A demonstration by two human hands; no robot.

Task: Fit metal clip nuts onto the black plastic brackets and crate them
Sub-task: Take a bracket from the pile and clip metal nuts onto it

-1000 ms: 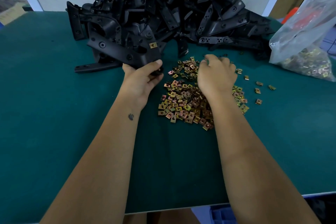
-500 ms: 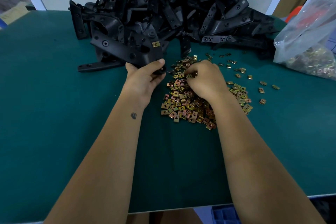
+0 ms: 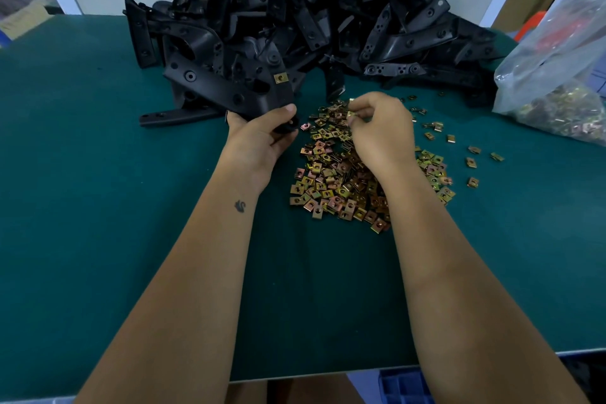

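My left hand (image 3: 262, 138) grips the near end of a black plastic bracket (image 3: 223, 85), which slants up to the left and carries one brass-coloured clip nut (image 3: 281, 78) on its upper tab. My right hand (image 3: 380, 131) hovers over a loose heap of clip nuts (image 3: 331, 187) on the green table and pinches one clip nut (image 3: 351, 114) between thumb and fingertips, just right of the bracket's end. Behind both hands rises a big pile of black brackets (image 3: 328, 20).
A clear plastic bag (image 3: 554, 75) holding more clip nuts lies at the right edge. Stray nuts (image 3: 472, 162) dot the green mat (image 3: 98, 207) to the right of the heap. A blue crate (image 3: 406, 387) shows below the table's front edge. Cardboard boxes stand at the back right.
My right hand has drawn back from the far side of the nut heap and lifted with a single nut pinched in its fingertips. My left hand keeps holding the bracket in place.
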